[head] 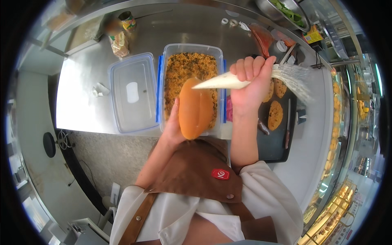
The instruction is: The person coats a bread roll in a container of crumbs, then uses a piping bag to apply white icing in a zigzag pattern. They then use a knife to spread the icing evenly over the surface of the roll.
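My left hand [174, 125] holds an oval bread bun [196, 113] with a lengthwise line along its top. The bun is over a clear plastic container [193, 46] with blue side clips, which holds orange-brown crumbly topping flecked with dark bits [190, 65]. My right hand [251, 78] grips a clear piping bag filled with white cream [222, 81]. The bag's tip points left and lies over the upper part of the bun; whether it touches the crust I cannot tell. Its twisted plastic tail trails out to the right.
Left of the container lies its clear lid [133, 101], beside crumpled paper [100, 90]. At right, a dark tray [272, 147] carries several topped buns [275, 114] and a knife [288, 122]. A tin can [127, 20] and a steel bowl of greens [286, 13] stand farther back.
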The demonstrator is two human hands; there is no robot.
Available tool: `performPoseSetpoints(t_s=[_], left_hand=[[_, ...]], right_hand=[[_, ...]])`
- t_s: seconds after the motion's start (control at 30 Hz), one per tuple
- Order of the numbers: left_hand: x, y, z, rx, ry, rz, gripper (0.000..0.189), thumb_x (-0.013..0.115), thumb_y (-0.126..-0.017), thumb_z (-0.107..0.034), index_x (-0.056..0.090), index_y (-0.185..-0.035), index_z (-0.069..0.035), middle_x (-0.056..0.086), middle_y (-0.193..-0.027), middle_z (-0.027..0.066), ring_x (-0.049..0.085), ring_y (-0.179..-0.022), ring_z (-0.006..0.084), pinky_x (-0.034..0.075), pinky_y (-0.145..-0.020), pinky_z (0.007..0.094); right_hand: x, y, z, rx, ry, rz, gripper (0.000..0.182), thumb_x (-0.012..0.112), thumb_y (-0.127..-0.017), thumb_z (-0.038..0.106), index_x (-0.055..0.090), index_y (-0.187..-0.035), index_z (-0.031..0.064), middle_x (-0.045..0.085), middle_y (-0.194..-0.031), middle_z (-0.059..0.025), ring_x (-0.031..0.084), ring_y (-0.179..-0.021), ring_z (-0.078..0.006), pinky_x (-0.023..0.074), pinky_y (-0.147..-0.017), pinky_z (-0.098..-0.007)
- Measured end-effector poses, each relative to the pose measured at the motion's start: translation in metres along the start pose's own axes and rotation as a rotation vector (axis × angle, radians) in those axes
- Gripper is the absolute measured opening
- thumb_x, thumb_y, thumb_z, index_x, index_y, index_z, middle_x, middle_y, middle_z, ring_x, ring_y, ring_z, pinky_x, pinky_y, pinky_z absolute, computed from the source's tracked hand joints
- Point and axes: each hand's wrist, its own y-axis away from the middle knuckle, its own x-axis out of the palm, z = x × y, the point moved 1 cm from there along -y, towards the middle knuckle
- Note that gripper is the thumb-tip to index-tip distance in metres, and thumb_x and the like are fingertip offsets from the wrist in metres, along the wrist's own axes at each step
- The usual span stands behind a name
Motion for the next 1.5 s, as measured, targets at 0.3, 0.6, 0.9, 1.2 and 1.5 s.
performPoseSetpoints(t_s=[0.3,0.6,0.9,1.2,1.5], left_hand=[[0.008,0.005,-0.001,-0.041,-0.042,0.106,0.076,0.035,-0.1,-0.067,0.035,-0.154,-0.015,0.045,-0.151,0.0115,0.047,-0.136,0.0312,0.042,-0.111,0.05],[0.013,0.002,-0.004,0.023,-0.072,0.086,0.081,0.037,-0.097,-0.07,0.033,-0.155,-0.013,0.044,-0.152,0.0119,0.045,-0.138,0.0298,0.039,-0.114,0.0469],[0.024,0.0,-0.003,0.081,-0.22,0.029,0.08,0.035,-0.098,-0.068,0.032,-0.156,-0.014,0.043,-0.153,0.0088,0.044,-0.139,0.0279,0.037,-0.115,0.0444],[0.018,-0.005,-0.004,0.109,-0.164,0.066,0.08,0.035,-0.097,-0.071,0.035,-0.155,-0.015,0.044,-0.154,0.0073,0.043,-0.141,0.0257,0.035,-0.117,0.0438],[0.022,-0.004,-0.007,0.152,-0.052,0.051,0.068,0.033,-0.103,-0.062,0.039,-0.152,-0.015,0.045,-0.152,0.0062,0.044,-0.139,0.0248,0.035,-0.117,0.043]], right_hand=[[0.03,0.006,-0.011,-0.256,0.228,-0.112,0.058,0.042,-0.107,0.05,0.032,-0.062,0.0143,0.031,-0.051,0.001,0.032,-0.043,-0.0121,0.0365,-0.046,-0.0297],[0.04,0.028,-0.005,-0.254,0.228,-0.054,0.058,0.042,-0.107,0.051,0.032,-0.062,0.015,0.031,-0.051,0.0022,0.03,-0.042,-0.0114,0.0338,-0.044,-0.0285],[0.028,0.024,0.003,-0.282,0.193,-0.082,0.056,0.04,-0.108,0.048,0.033,-0.063,0.0158,0.03,-0.051,0.0028,0.029,-0.041,-0.0106,0.0326,-0.043,-0.0284],[0.014,0.017,0.015,-0.335,0.207,-0.163,0.056,0.04,-0.108,0.049,0.035,-0.062,0.0165,0.03,-0.051,0.0034,0.027,-0.042,-0.0106,0.0298,-0.042,-0.0279],[0.023,0.023,0.009,-0.294,0.188,-0.097,0.056,0.039,-0.108,0.048,0.033,-0.062,0.0164,0.03,-0.05,0.003,0.028,-0.04,-0.0104,0.0324,-0.041,-0.0285]])
